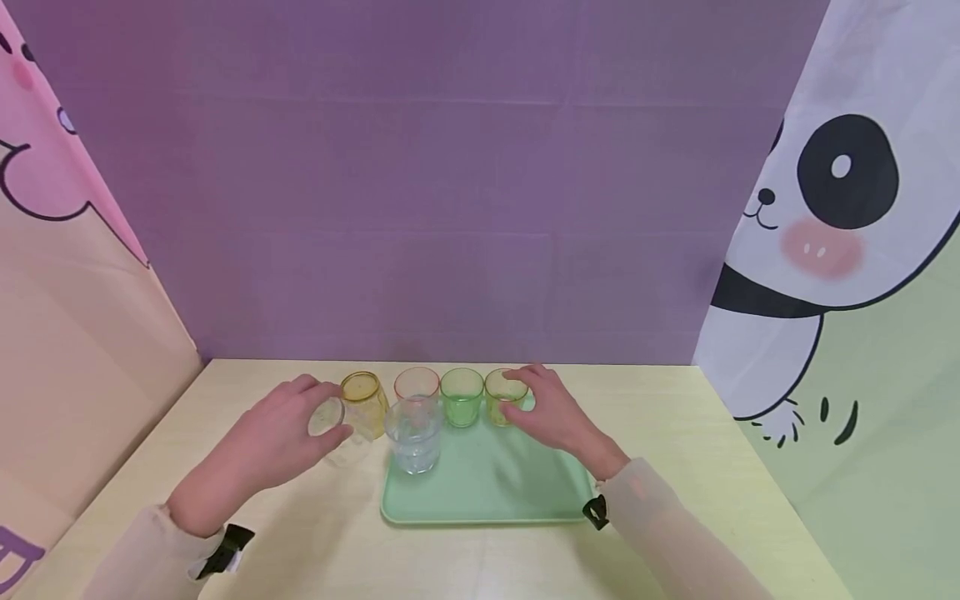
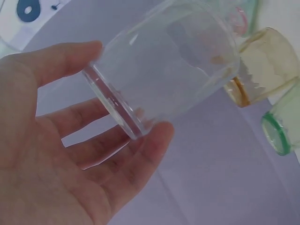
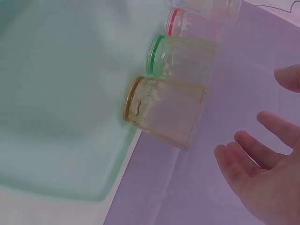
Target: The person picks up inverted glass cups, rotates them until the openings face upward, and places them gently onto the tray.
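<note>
My left hand [image 1: 273, 433] grips a clear glass [image 2: 164, 65] around its thick base, with the glass held upside down and its mouth lower. Beside it an amber glass [image 1: 363, 404] stands upside down left of the tray. Farther along, a green-based glass [image 2: 276, 133] shows in the left wrist view, hidden behind my hand in the head view. My right hand [image 1: 551, 408], fingers spread and curved, is close over the upright yellow glass [image 3: 164, 112] on the tray; the right wrist view shows a gap between fingertips and glass.
A pale green tray [image 1: 487, 500] lies on the light wooden table [image 1: 322, 542]. Along its back edge stand an upright red-rimmed glass [image 1: 417, 382] and a green glass [image 1: 462, 400], with an upright clear glass [image 1: 415, 442] in front. A purple backdrop [image 1: 450, 208] rises behind.
</note>
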`<act>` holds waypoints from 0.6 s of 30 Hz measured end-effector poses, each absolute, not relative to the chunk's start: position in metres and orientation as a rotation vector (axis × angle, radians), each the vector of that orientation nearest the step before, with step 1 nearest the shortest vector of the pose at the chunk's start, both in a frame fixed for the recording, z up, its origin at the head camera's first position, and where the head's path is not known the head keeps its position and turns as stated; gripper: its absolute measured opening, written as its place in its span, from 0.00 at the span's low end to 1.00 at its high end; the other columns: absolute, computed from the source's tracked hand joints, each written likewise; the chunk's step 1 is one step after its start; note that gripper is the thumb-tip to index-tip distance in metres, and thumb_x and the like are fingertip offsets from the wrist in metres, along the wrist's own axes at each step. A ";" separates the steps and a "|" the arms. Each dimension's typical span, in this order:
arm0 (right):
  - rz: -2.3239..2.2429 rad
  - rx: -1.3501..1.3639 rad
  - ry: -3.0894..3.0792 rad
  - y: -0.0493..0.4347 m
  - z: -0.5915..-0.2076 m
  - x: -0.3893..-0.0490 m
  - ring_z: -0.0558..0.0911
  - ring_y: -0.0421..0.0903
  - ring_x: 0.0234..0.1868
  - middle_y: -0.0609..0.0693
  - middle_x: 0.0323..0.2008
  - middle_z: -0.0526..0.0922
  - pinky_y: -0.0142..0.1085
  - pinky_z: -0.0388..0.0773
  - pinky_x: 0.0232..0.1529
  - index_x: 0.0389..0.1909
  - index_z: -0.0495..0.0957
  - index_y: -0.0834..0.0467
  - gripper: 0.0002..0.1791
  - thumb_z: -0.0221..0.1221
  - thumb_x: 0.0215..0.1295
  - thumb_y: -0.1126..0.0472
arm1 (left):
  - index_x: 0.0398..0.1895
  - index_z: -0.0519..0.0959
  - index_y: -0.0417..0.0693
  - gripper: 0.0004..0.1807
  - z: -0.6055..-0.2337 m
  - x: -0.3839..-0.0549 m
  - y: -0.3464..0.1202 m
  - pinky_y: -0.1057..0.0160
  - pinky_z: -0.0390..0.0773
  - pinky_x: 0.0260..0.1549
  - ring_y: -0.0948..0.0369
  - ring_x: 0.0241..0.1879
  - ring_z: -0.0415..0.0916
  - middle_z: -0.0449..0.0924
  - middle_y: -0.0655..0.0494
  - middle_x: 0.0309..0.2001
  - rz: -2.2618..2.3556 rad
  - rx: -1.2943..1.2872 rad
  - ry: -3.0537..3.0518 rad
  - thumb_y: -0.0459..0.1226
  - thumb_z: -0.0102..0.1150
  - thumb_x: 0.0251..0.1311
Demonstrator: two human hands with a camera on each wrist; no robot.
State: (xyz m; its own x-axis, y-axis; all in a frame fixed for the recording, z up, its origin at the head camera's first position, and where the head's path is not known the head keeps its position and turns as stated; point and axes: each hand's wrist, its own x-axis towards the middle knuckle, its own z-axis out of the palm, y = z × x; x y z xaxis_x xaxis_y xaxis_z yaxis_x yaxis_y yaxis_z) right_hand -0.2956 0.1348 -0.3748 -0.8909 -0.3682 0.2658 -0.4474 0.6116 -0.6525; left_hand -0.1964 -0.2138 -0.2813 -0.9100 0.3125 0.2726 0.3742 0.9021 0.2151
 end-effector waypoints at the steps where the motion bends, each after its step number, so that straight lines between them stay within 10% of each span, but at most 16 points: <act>1: 1.158 0.693 -2.717 0.135 -0.375 -0.295 0.70 0.57 0.66 0.52 0.62 0.75 0.53 0.71 0.62 0.66 0.76 0.57 0.29 0.62 0.65 0.51 | 0.53 0.81 0.40 0.22 -0.280 -0.196 -0.213 0.40 0.79 0.43 0.43 0.49 0.78 0.80 0.44 0.49 -0.397 -0.521 -2.827 0.43 0.69 0.59; 18: 1.399 0.706 -2.590 0.132 -0.380 -0.285 0.76 0.58 0.60 0.54 0.61 0.77 0.56 0.74 0.58 0.66 0.75 0.61 0.28 0.63 0.66 0.56 | 0.56 0.80 0.38 0.24 -0.285 -0.197 -0.196 0.42 0.77 0.47 0.45 0.49 0.78 0.80 0.43 0.51 -0.584 -0.450 -2.705 0.45 0.66 0.64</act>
State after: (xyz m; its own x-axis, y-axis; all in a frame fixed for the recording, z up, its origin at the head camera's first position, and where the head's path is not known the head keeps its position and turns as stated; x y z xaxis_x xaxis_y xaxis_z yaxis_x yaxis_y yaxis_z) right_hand -0.2853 0.1317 -0.3804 -0.8850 -0.3448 0.3128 -0.4506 0.4660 -0.7615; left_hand -0.1968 -0.1965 -0.2847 -0.8934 0.2318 0.3849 0.3699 0.8657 0.3372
